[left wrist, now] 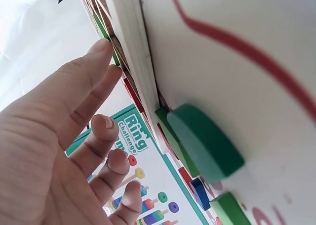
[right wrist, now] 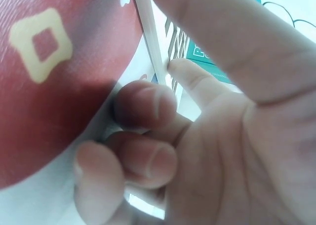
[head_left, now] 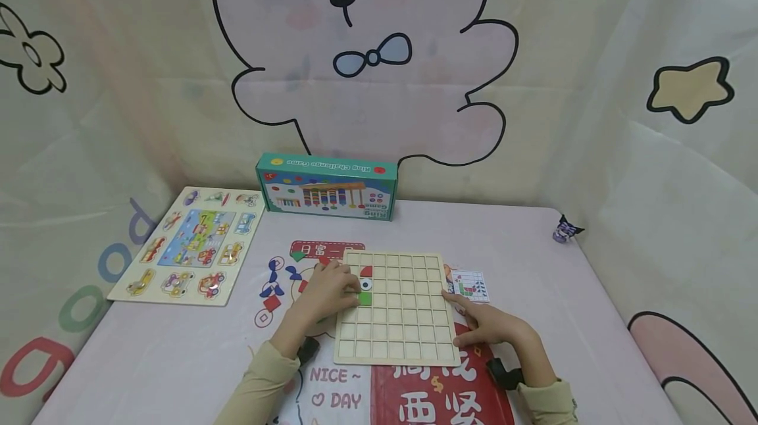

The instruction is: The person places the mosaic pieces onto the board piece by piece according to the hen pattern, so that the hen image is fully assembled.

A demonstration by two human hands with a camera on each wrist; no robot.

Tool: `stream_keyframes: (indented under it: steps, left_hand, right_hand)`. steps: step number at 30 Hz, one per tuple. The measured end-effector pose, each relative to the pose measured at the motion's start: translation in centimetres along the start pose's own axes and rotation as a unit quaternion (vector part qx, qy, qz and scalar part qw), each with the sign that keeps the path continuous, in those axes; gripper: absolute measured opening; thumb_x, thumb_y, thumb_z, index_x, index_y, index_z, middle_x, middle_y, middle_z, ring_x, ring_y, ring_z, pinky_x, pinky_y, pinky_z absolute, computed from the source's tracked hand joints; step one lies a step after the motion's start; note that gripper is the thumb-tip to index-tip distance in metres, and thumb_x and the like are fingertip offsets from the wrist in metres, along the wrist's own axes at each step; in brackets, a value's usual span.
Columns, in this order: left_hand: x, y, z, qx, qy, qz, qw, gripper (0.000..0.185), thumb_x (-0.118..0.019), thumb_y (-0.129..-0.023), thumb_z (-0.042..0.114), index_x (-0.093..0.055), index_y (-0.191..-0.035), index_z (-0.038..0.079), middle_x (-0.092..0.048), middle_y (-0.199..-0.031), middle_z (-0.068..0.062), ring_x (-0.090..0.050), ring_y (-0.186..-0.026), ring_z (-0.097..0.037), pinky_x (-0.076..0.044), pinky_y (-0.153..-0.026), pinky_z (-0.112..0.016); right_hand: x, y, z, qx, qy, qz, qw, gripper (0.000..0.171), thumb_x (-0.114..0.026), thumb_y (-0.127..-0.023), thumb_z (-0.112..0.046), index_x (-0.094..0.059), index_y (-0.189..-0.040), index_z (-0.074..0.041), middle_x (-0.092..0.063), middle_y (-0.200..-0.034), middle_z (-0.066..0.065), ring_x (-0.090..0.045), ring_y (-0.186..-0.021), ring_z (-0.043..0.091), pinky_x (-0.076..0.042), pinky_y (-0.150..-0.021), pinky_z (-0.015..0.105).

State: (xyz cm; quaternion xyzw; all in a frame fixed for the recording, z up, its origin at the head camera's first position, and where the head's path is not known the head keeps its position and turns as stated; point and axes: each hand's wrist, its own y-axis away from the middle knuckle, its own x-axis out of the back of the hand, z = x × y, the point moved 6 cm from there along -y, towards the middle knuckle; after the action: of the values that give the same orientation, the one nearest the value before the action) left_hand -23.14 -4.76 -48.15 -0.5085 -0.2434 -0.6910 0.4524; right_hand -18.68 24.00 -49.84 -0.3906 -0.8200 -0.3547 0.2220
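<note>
- You are only starting to fill the pale wooden grid board point(head_left: 397, 310): about 3 tiles are sitting in its left column, the other cells showing bare.
- Your left hand point(head_left: 331, 290), fingers straight, is pressing a green square tile point(head_left: 364, 299).
- Your right hand point(head_left: 491, 326), fingers partly curled, is steadying the board's right edge.
- Loose coloured shape pieces point(head_left: 275, 283) are lying left of it.

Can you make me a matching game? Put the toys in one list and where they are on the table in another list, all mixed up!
Things:
1. Ring game box
2. Vehicle peg puzzle
3. Pattern card
4. Green piece

Places:
A. In the wooden grid board, at the left hand's fingertips
B. Far left of the table
C. At the back, against the curtain
D. Just right of the grid board

Pairs: 1-C, 2-B, 3-D, 4-A
</note>
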Motion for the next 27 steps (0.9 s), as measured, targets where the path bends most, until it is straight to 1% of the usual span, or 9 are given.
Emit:
stream_keyframes:
  steps: [3,8,13,17,22,25,27]
  left_hand:
    - [0.0,0.0,0.1,0.004,-0.001,-0.003,1.0,0.014,-0.076,-0.073,0.031,-0.072,-0.085,0.023,-0.057,-0.081,0.009,-0.041,-0.081,-0.012,-0.034,-0.082,-0.043]
    - [0.0,-0.1,0.2,0.008,0.0,-0.001,1.0,0.013,-0.076,-0.074,0.03,-0.072,-0.085,0.024,-0.058,-0.081,0.009,-0.042,-0.082,-0.012,-0.034,-0.081,-0.042]
    - [-0.1,-0.2,0.2,0.012,0.002,-0.003,0.9999,0.012,-0.076,-0.074,0.029,-0.072,-0.085,0.024,-0.057,-0.081,0.01,-0.043,-0.083,-0.012,-0.035,-0.087,-0.046]
    - [0.0,-0.1,0.2,0.01,-0.001,-0.006,0.9999,0.013,-0.075,-0.074,0.03,-0.073,-0.086,0.024,-0.058,-0.081,0.01,-0.043,-0.083,-0.013,-0.036,-0.086,-0.045]
    - [0.7,0.2,-0.3,0.022,0.0,-0.011,0.9997,0.015,-0.076,-0.074,0.031,-0.072,-0.087,0.025,-0.057,-0.08,0.009,-0.043,-0.083,-0.013,-0.034,-0.082,-0.043]
    - [1.2,0.4,-0.9,0.035,0.004,-0.013,0.9993,0.015,-0.076,-0.075,0.031,-0.072,-0.088,0.026,-0.058,-0.08,0.008,-0.043,-0.082,-0.013,-0.033,-0.079,-0.042]
    - [1.6,0.5,-1.3,0.039,0.008,-0.011,0.9991,0.015,-0.075,-0.075,0.031,-0.072,-0.089,0.026,-0.06,-0.081,0.007,-0.045,-0.082,-0.013,-0.034,-0.08,-0.043]
  right_hand:
    - [0.0,0.0,0.1,0.002,0.006,0.0,1.0,0.089,-0.076,-0.073,-0.035,-0.028,-0.146,-0.017,-0.054,-0.111,0.015,-0.054,-0.085,0.02,-0.051,-0.068,0.035]
    - [0.1,0.0,0.2,0.003,0.009,0.001,1.0,0.089,-0.076,-0.073,-0.036,-0.028,-0.146,-0.016,-0.053,-0.114,0.016,-0.054,-0.085,0.02,-0.052,-0.069,0.035]
    - [0.1,0.0,0.2,0.001,0.007,0.004,1.0,0.09,-0.076,-0.073,-0.036,-0.028,-0.146,-0.016,-0.052,-0.117,0.018,-0.054,-0.087,0.021,-0.052,-0.069,0.036]
    - [0.1,0.1,0.2,-0.001,0.009,0.006,1.0,0.09,-0.077,-0.072,-0.036,-0.028,-0.146,-0.017,-0.053,-0.116,0.017,-0.053,-0.087,0.021,-0.051,-0.069,0.036]
    - [0.1,0.0,0.1,0.002,0.003,0.004,1.0,0.09,-0.077,-0.072,-0.036,-0.028,-0.146,-0.017,-0.053,-0.116,0.017,-0.054,-0.087,0.02,-0.052,-0.069,0.036]
    - [0.0,0.0,0.1,0.003,0.003,0.003,1.0,0.089,-0.076,-0.073,-0.036,-0.028,-0.146,-0.017,-0.054,-0.112,0.015,-0.054,-0.086,0.02,-0.052,-0.069,0.035]
    - [0.0,-0.1,0.2,0.002,0.005,0.003,1.0,0.089,-0.076,-0.073,-0.036,-0.028,-0.146,-0.018,-0.055,-0.111,0.014,-0.053,-0.086,0.02,-0.051,-0.069,0.035]
